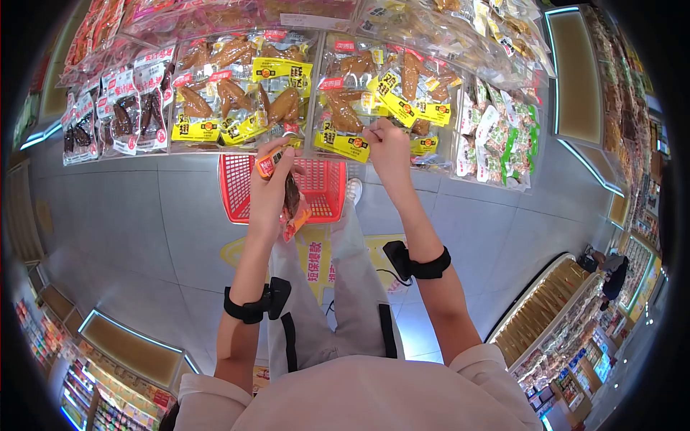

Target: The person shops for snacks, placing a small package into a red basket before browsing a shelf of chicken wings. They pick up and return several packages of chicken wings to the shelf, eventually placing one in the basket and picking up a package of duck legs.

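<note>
Left hand (pixel 272 179) closed around a snack packet (pixel 293 208), long axis hanging down over the red basket (pixel 236 195); right hand (pixel 389 149), beyond the basket's far rim, pinches a yellow-labelled packet (pixel 343 144) in the display bin (pixel 323 86).

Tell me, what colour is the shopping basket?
The basket is red; head view shows it best.
</note>
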The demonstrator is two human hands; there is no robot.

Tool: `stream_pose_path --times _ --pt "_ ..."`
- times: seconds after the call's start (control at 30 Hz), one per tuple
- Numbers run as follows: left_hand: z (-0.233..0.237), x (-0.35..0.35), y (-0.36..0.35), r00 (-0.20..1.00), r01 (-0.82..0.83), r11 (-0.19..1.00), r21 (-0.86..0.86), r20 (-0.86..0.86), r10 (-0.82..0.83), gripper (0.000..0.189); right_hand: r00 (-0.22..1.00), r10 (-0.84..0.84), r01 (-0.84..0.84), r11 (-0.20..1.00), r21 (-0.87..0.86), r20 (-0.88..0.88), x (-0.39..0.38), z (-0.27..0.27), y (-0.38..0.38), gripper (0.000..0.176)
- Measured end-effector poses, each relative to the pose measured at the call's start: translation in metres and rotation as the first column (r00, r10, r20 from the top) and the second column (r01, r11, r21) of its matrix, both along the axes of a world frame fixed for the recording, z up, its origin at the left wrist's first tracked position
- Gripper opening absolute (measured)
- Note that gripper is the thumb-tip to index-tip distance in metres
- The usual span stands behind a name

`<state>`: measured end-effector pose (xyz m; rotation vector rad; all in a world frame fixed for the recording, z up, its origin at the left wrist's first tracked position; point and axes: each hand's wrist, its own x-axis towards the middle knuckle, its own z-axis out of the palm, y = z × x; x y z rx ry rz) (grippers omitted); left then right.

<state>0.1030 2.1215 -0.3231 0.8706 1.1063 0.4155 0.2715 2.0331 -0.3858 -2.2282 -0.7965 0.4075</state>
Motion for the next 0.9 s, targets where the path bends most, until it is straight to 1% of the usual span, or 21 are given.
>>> stream_pose_path --times 0.03,0.1,0.13,0.2,0.23,0.27,0.33,0.43,0.47,0.5,0.57,0.6,0.67,0.7,0.73,0.8,0.9 --pt "0.003 -0.004 0.0 1.0 0.006 0.998 -0.062 0.009 -0.005 0.028 0.999 0.011 -0.009 0.999 -0.046 0.03 -0.002 -0.001 0.001 0.012" --pt "0.006 -0.013 0.001 0.997 0.006 0.995 -0.102 0.075 0.002 0.034 0.995 0.038 -0.025 0.99 -0.142 0.091 -0.002 0.011 0.006 0.013" --pt "0.007 -0.017 0.003 0.994 0.007 0.993 -0.119 0.108 0.006 0.038 0.989 0.011 0.013 0.987 -0.161 0.147 -0.003 0.019 0.008 0.015" --pt "0.01 -0.023 0.009 0.985 0.006 0.973 -0.23 0.17 0.034 0.044 0.966 -0.038 0.087 0.979 -0.184 0.254 -0.009 0.032 0.016 0.02" --pt "0.011 -0.027 0.012 0.979 0.006 0.959 -0.284 0.198 0.053 0.047 0.954 0.018 0.048 0.976 -0.212 0.299 -0.011 0.028 0.016 0.022" --pt "0.009 -0.032 0.014 0.968 0.04 0.955 -0.295 0.249 0.036 0.054 0.937 0.074 0.012 0.97 -0.242 0.343 -0.01 0.022 0.014 0.025" --pt "0.01 -0.036 0.016 0.951 0.043 0.947 -0.317 0.303 0.058 0.054 0.897 0.158 -0.024 0.95 -0.312 0.412 -0.006 0.013 0.01 0.026" --pt "0.023 -0.033 0.016 0.936 0.045 0.949 -0.311 0.344 0.068 0.056 0.845 0.21 -0.063 0.952 -0.299 0.491 0.002 0.012 0.007 0.026" --pt "0.03 -0.034 0.017 0.933 0.045 0.953 -0.301 0.353 0.068 0.056 0.799 0.223 -0.076 0.959 -0.274 0.559 0.002 0.018 0.007 0.026" --pt "0.035 -0.039 0.019 0.926 0.073 0.951 -0.299 0.375 0.047 0.056 0.877 0.188 -0.073 0.962 -0.264 0.442 0.0 0.025 0.008 0.026" --pt "0.043 -0.049 0.019 0.9 0.139 0.95 -0.279 0.435 -0.004 0.057 0.974 0.109 -0.06 0.97 -0.236 0.2 -0.004 0.049 0.011 0.027" --pt "0.049 -0.049 0.018 0.894 0.121 0.961 -0.248 0.449 0.003 0.058 0.994 0.089 -0.081 0.99 -0.111 0.065 -0.015 0.065 0.012 0.023" --pt "0.065 -0.056 0.018 0.879 0.122 0.966 -0.226 0.478 0.001 0.059 0.982 0.121 -0.12 0.993 0.016 -0.148 -0.031 0.1 0.021 0.02" --pt "0.073 -0.062 0.018 0.872 0.123 0.969 -0.216 0.49 -0.001 0.059 0.878 0.226 -0.179 0.973 0.149 -0.422 -0.061 0.108 0.014 0.02" --pt "0.078 -0.069 0.018 0.862 0.106 0.971 -0.213 0.507 0.017 0.059 0.687 0.345 -0.2 0.936 0.289 -0.64 -0.095 0.114 0.005 0.02" --pt "0.086 -0.085 0.018 0.841 0.07 0.974 -0.214 0.537 0.058 0.059 0.434 0.405 -0.252 0.912 0.323 -0.805 -0.135 0.141 0.002 0.025" --pt "0.104 -0.117 0.024 0.829 0.132 0.984 -0.115 0.558 -0.046 0.061 0.57 0.387 -0.339 0.914 0.222 -0.724 -0.185 0.153 0.004 0.029"
